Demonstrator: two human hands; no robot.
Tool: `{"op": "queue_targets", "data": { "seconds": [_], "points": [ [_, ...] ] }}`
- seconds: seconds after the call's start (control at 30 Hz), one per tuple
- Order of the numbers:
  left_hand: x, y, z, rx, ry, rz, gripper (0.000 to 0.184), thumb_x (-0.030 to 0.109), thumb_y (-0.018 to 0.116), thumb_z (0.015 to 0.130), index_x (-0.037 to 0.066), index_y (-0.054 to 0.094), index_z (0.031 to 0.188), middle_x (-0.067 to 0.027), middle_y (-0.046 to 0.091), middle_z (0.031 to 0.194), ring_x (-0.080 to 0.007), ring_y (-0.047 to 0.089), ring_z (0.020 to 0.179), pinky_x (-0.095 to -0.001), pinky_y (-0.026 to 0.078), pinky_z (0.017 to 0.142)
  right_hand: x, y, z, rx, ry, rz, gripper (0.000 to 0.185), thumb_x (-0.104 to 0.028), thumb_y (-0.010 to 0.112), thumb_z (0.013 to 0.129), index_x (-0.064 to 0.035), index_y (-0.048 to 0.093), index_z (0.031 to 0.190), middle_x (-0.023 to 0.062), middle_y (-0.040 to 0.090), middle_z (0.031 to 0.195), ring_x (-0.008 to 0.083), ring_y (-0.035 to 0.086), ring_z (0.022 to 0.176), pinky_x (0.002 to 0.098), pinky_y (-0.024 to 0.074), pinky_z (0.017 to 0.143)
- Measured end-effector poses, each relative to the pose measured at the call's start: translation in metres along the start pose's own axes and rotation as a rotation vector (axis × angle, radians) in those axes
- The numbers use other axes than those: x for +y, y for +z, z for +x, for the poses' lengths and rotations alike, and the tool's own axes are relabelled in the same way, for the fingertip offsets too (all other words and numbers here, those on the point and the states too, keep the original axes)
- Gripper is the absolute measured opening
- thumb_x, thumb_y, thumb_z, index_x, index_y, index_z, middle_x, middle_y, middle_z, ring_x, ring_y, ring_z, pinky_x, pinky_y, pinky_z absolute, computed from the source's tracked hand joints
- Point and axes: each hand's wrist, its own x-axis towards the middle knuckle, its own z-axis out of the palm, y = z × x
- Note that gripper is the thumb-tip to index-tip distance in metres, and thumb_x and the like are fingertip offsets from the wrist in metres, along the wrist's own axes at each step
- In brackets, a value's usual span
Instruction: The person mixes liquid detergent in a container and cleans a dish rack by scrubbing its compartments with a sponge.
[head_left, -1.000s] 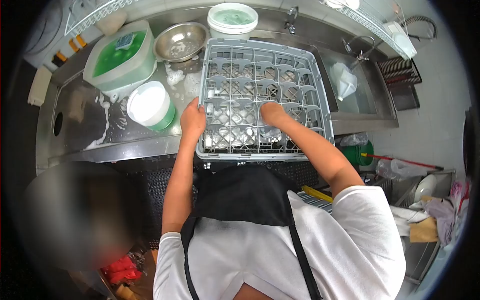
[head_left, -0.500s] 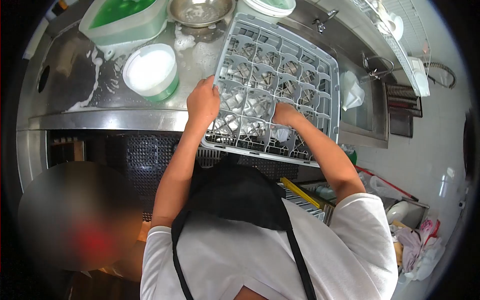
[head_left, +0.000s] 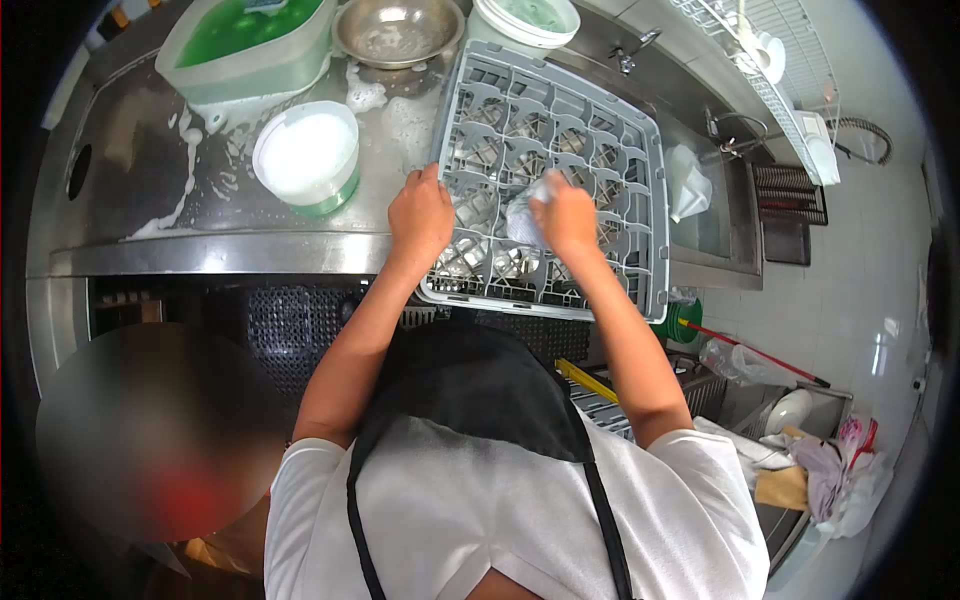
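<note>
"As you look at the rack now, what has changed?"

"My right hand was sunk in one of its cells a half second ago; now it is up at the top, bunched around a white cloth. I judge that the rubbing has shifted to higher bars."

"And your left hand?"

"Curled over the rack's left rim, same as then."

"Where is the rack?"

"In front of me, at the counter's front edge, just beside the sink."

"Count what's there."

"One rack, one cloth in my grip, one metal bowl, two taps. Three plastic containers: a green-filled tub, a foam-topped tub, a white bucket."
</note>
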Motion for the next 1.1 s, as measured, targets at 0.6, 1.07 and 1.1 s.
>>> {"op": "queue_targets", "data": {
  "seconds": [0.6, 1.07, 1.1],
  "points": [
    [-0.007, 0.0, 0.002, 0.018, 0.062, -0.14, 0.027, 0.009, 0.061, 0.087, -0.002, 0.056, 0.111, -0.0221, 0.058, 0.106, -0.0396, 0.065, 0.097, -0.0478, 0.057, 0.078, -0.013, 0.069, 0.01, -0.486, 0.009, -0.327, 0.032, -0.021, 0.055, 0.087, 0.0046, 0.073, 0.093, 0.0265, 0.071, 0.103, 0.0414, 0.069, 0.101, 0.048, 0.0546, 0.091],
    [-0.006, 0.008, 0.003, -0.035, 0.041, -0.188, 0.045, 0.007, 0.061, 0.087, -0.006, 0.052, 0.13, -0.0231, 0.055, 0.119, -0.0408, 0.06, 0.109, -0.0473, 0.056, 0.085, 0.024, 0.107, 0.051, -0.688, -0.066, -0.295, 0.033, -0.018, 0.067, 0.078, -0.002, 0.072, 0.106, 0.026, 0.069, 0.113, 0.0375, 0.067, 0.109, 0.0459, 0.054, 0.092],
    [-0.002, 0.01, 0.002, -0.024, 0.021, -0.203, 0.045, 0.007, 0.06, 0.087, -0.005, 0.052, 0.13, -0.0231, 0.055, 0.12, -0.0407, 0.06, 0.11, -0.0475, 0.056, 0.086, 0.014, 0.092, 0.053, -0.733, -0.045, -0.33, 0.032, -0.016, 0.067, 0.076, -0.0025, 0.072, 0.106, 0.0255, 0.069, 0.112, 0.0375, 0.068, 0.107, 0.0455, 0.0546, 0.091]
  ]
}}
